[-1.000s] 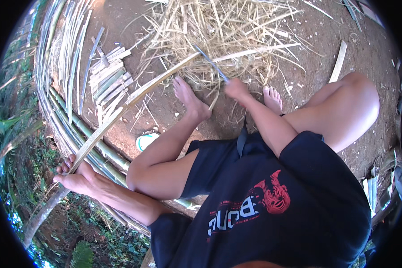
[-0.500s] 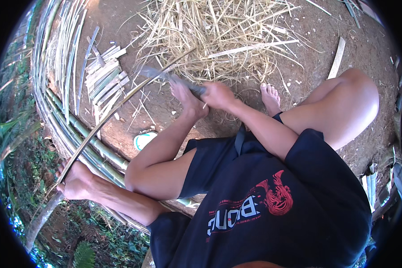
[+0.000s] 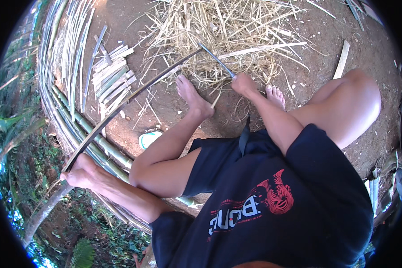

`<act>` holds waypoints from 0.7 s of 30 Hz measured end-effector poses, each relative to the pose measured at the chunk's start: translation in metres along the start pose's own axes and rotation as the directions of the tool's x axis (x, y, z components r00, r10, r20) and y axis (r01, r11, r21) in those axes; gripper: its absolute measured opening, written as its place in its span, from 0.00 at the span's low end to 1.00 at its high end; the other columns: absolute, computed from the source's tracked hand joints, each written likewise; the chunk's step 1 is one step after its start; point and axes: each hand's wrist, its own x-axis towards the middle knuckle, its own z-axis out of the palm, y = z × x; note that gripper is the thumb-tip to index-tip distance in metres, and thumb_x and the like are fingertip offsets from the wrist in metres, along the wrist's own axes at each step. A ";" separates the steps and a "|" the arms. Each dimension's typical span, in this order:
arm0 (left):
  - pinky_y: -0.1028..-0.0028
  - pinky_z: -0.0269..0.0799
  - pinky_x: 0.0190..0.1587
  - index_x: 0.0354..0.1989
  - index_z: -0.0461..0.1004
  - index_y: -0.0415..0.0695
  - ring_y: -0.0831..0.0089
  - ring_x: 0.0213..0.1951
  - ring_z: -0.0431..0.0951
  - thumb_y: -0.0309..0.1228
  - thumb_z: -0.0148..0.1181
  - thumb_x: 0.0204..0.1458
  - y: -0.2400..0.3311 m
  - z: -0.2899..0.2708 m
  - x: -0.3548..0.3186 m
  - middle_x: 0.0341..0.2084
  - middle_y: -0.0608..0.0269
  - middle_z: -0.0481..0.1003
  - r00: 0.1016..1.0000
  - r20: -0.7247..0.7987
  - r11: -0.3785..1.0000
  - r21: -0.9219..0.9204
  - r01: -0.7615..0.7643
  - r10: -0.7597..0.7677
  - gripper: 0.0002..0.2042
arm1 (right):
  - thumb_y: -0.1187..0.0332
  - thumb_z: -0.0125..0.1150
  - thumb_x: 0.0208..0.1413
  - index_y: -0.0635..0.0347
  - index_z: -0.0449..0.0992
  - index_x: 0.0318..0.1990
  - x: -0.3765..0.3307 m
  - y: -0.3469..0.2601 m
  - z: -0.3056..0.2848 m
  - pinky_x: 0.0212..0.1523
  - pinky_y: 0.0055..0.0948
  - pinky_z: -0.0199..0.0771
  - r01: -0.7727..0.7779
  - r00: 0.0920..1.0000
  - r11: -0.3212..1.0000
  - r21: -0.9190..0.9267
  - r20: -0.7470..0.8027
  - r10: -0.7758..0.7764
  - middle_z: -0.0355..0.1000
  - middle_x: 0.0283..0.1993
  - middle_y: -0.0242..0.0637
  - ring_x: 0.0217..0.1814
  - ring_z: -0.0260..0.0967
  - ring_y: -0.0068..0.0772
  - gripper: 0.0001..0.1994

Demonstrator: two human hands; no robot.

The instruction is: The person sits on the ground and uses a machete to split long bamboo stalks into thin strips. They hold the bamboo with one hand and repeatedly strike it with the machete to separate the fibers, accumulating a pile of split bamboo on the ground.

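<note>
My left hand (image 3: 81,171), out at the left, is closed around the near end of a long, thin bamboo strip (image 3: 140,90). The strip runs slantwise up to the right, its dark side showing. My right hand (image 3: 244,85) grips the handle of a knife (image 3: 216,59) in front of me. Its narrow blade points up and left. In this view the blade's tip meets the far end of the strip; I cannot tell whether they touch. Beneath and beyond them lies a heap of pale bamboo shavings (image 3: 236,29).
Short split bamboo pieces (image 3: 114,82) lie stacked on the dirt at the left, beside long thin strips (image 3: 76,49). Bamboo poles (image 3: 91,129) border the ground there. A white tub (image 3: 148,140) sits by my bent leg. One flat slat (image 3: 341,59) lies at the right.
My right hand and the knife have moved right and farther away from above my foot. The strip's far end has shifted slightly right, and its dark side now faces up. My left hand still holds it.
</note>
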 end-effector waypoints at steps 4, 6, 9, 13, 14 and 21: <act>0.54 0.47 0.65 0.51 0.50 0.30 0.58 0.56 0.57 0.49 0.27 0.65 0.005 0.000 -0.005 0.51 0.44 0.55 0.998 -0.060 0.999 0.051 0.000 0.003 0.27 | 0.68 0.52 0.51 0.64 0.77 0.34 -0.052 -0.069 0.006 0.34 0.42 0.76 0.345 0.934 0.933 0.097 0.059 -0.352 0.75 0.28 0.52 0.30 0.75 0.45 0.10; 0.54 0.45 0.68 0.55 0.49 0.27 0.57 0.59 0.56 0.50 0.28 0.65 -0.028 0.004 0.000 0.54 0.42 0.54 0.997 -0.019 0.997 0.037 0.072 -0.071 0.30 | 0.68 0.53 0.48 0.62 0.77 0.34 -0.071 -0.086 -0.004 0.33 0.42 0.76 0.532 0.837 0.843 0.086 0.102 -0.538 0.75 0.26 0.50 0.28 0.75 0.46 0.09; 0.53 0.37 0.71 0.66 0.26 0.29 0.56 0.69 0.42 0.53 0.29 0.64 -0.007 -0.003 -0.001 0.69 0.44 0.35 0.996 0.063 0.993 0.105 0.057 -0.064 0.39 | 0.67 0.54 0.47 0.60 0.77 0.34 -0.101 -0.107 0.002 0.34 0.43 0.76 0.702 0.710 0.712 0.016 0.065 -0.701 0.75 0.27 0.50 0.28 0.75 0.48 0.10; 0.53 0.40 0.68 0.64 0.28 0.30 0.58 0.66 0.43 0.53 0.28 0.64 0.006 -0.003 -0.003 0.65 0.45 0.36 0.999 -0.017 0.999 0.037 0.028 -0.027 0.37 | 0.66 0.52 0.52 0.63 0.77 0.36 -0.036 -0.050 0.012 0.35 0.44 0.76 0.236 0.963 0.960 0.151 0.097 -0.252 0.75 0.28 0.52 0.29 0.76 0.47 0.11; 0.53 0.41 0.68 0.63 0.29 0.30 0.58 0.64 0.44 0.52 0.28 0.64 0.001 -0.001 -0.002 0.64 0.45 0.37 1.000 -0.012 0.999 0.027 0.028 -0.028 0.36 | 0.66 0.53 0.52 0.62 0.79 0.37 -0.017 -0.044 0.001 0.36 0.39 0.77 -0.029 0.984 0.997 0.075 0.179 0.015 0.77 0.32 0.47 0.30 0.77 0.42 0.11; 0.54 0.47 0.63 0.57 0.40 0.30 0.60 0.55 0.51 0.51 0.27 0.64 0.004 -0.005 -0.001 0.54 0.47 0.47 0.999 0.004 0.999 -0.010 0.032 -0.032 0.31 | 0.66 0.53 0.50 0.61 0.77 0.37 -0.054 -0.066 0.009 0.39 0.45 0.76 0.410 0.908 0.911 0.039 0.074 -0.412 0.76 0.30 0.49 0.32 0.75 0.50 0.11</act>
